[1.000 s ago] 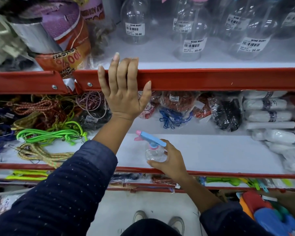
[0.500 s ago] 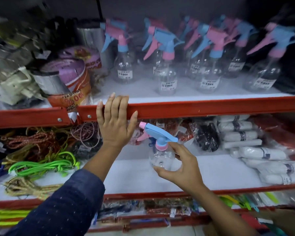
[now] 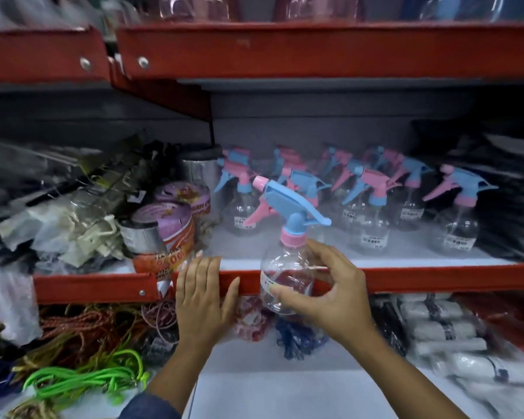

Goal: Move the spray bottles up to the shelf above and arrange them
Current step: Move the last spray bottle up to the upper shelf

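My right hand (image 3: 330, 294) grips a clear spray bottle (image 3: 285, 267) with a blue head and pink trigger, upright, its body level with the red front rail (image 3: 436, 278) of the shelf. My left hand (image 3: 203, 297) lies flat against that rail, fingers together and hooked over its top edge. On the white shelf board behind stand several more clear spray bottles (image 3: 366, 219) with pink and blue heads and white price labels, in loose rows from the middle to the right.
Purple and orange tape rolls (image 3: 167, 228) and bagged goods crowd the shelf's left part. Dark packets (image 3: 508, 207) fill its right end. Another red shelf (image 3: 315, 49) hangs above. Below lie coiled cords (image 3: 82, 382) and white rolls (image 3: 442, 337).
My right hand has lifted the spray bottle from the lower shelf up to the level of the red rail. The view has tilted upward. My left hand has stayed on the rail.
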`<state>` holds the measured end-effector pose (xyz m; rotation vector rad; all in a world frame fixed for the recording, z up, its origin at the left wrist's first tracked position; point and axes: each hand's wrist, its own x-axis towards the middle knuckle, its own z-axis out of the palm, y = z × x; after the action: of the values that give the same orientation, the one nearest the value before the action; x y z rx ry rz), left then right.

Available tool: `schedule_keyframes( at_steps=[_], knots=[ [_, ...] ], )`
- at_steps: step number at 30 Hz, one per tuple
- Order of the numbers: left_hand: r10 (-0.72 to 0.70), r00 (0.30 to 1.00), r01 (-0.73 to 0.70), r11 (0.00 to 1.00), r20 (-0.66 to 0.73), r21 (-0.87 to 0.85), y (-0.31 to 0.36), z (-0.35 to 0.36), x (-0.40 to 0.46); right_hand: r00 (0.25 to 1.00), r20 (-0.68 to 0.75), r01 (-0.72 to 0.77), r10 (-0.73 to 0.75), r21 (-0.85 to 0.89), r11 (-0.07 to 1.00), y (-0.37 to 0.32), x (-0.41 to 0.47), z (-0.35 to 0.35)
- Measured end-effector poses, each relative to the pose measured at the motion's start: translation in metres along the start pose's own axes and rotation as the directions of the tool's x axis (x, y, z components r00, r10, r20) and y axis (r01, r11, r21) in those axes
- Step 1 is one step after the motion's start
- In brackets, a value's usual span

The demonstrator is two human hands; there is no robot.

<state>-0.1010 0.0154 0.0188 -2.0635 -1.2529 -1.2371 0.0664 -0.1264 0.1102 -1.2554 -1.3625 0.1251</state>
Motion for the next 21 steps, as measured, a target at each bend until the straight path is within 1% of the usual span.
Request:
schedule_keyframes(
  at_steps=[4,8,15,21],
  knots=[
    [0.034,0.999,-0.034,0.999,-0.038,0.01,-0.003,0.004,-0.001,1.0,0.015,0.017,-0.017,-0.006,1.0,-0.01,0.034,0.013],
    [0.048,0.996,-0.047,0.999,-0.077,0.017,-0.004,0.009,-0.001,0.997,0.048,-0.057,0.059,-0.041,0.998,-0.004,0.061,0.034],
    [0.061,0.992,-0.059,0.998,-0.112,0.013,-0.006,0.014,0.001,0.988,0.051,-0.135,0.148,-0.196,0.971,0.013,0.085,0.063],
    [0.077,0.985,-0.074,0.997,-0.157,0.025,-0.008,0.02,0.001,0.972,0.083,-0.169,0.218,-0.391,0.905,0.019,0.094,0.076]
  ],
)
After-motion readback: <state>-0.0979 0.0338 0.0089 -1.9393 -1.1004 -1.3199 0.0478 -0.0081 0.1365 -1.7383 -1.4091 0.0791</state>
